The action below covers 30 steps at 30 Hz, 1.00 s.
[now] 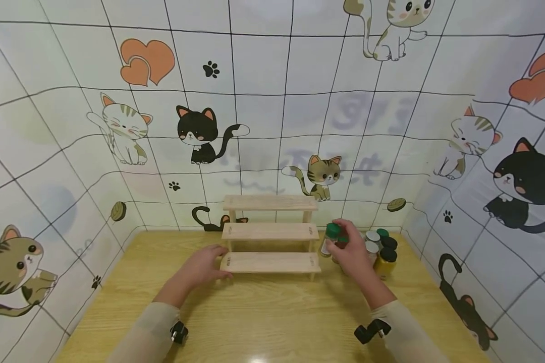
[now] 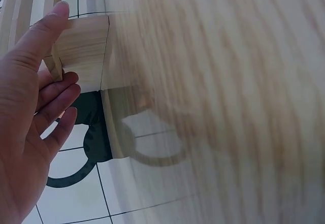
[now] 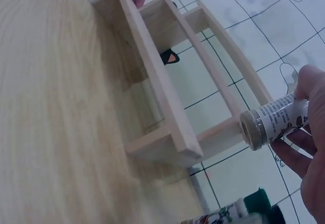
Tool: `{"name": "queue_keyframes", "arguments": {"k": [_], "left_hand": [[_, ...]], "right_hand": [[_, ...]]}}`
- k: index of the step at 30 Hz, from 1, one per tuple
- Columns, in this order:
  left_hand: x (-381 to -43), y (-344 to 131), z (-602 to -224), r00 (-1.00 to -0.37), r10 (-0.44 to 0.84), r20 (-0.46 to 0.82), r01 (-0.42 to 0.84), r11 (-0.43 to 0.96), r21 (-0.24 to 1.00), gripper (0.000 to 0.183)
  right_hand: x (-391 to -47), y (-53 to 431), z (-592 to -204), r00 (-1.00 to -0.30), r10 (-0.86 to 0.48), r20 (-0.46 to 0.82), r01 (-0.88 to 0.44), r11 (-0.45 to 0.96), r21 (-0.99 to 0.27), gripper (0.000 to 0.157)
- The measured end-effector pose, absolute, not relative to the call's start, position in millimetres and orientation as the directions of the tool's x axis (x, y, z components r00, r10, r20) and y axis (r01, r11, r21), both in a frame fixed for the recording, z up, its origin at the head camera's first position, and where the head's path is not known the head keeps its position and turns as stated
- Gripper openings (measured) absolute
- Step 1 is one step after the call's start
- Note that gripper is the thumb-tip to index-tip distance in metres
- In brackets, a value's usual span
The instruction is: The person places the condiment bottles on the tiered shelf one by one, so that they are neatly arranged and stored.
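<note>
The left hand [image 1: 204, 264] is gripping the rack [image 1: 270, 262]. Right of it, the right hand [image 1: 353, 252] is pinching one jar [image 3: 278, 118]; other jars [image 1: 385, 263] are standing beyond, none shelved yet.

Bright, even head view; wrist views dimmer, cooler.
Glare spot on tabletop [image 1: 263, 322], head bottom centre; wall grid [image 1: 263, 65] bends toward edges; left-wrist right half blurry; soft shadow under shelf [image 3: 153, 71], right-wrist view.
</note>
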<state>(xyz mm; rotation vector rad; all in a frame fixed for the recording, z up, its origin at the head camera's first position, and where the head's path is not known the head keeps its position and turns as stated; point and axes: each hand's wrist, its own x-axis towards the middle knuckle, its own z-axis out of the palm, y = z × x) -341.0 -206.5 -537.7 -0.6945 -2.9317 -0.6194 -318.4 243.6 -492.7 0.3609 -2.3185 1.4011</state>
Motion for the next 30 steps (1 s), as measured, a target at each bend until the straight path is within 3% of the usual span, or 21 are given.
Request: {"name": "queue_keyframes", "arguments": {"k": [12, 30], "left_hand": [[-343.4, -206.4, -540.8, -0.909, 0.392, 0.139, 0.414, 0.822, 0.39, 0.082], [-343.0, -205.1, -538.4, -0.908, 0.393, 0.144, 0.417, 0.817, 0.399, 0.076]], "right_hand": [[-361.9, 209.2, -457.7, -0.848, -0.079, 0.525, -0.515, 0.358, -0.779, 0.05], [-406.2, 153.6, -418.4, -0.868, -0.182, 0.462, -0.496, 0.305, -0.813, 0.051]]}}
